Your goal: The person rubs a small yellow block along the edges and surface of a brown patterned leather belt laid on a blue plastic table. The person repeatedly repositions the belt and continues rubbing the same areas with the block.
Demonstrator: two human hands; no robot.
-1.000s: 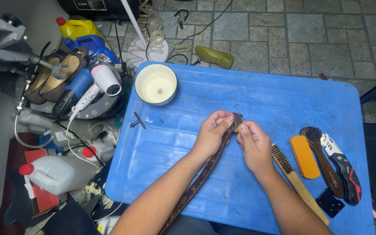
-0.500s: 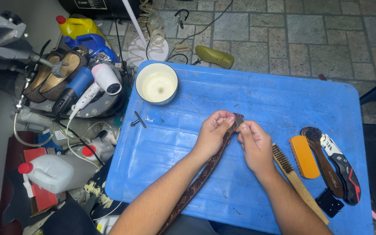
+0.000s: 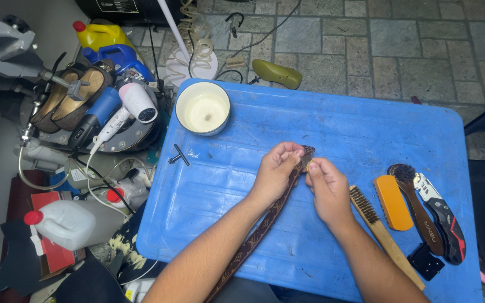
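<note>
A: What surrounds the hands?

B: I see a cream bowl [image 3: 202, 108] behind them and a wooden brush [image 3: 381, 231] just right. My left hand [image 3: 275, 173] and right hand [image 3: 325, 185] both pinch the brown strap [image 3: 265, 221] at the middle of the blue table [image 3: 366, 129].

A: Anything hidden?

B: The strap's tip, under my fingers. Bare table lies left, towards its edge.

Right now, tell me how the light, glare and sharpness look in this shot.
Head view: even overhead light, soft shadows under both hands; faint sheen on the blue table; belt and brushes sharp; left floor clutter darker; slight wide-angle bend at the edges.
</note>
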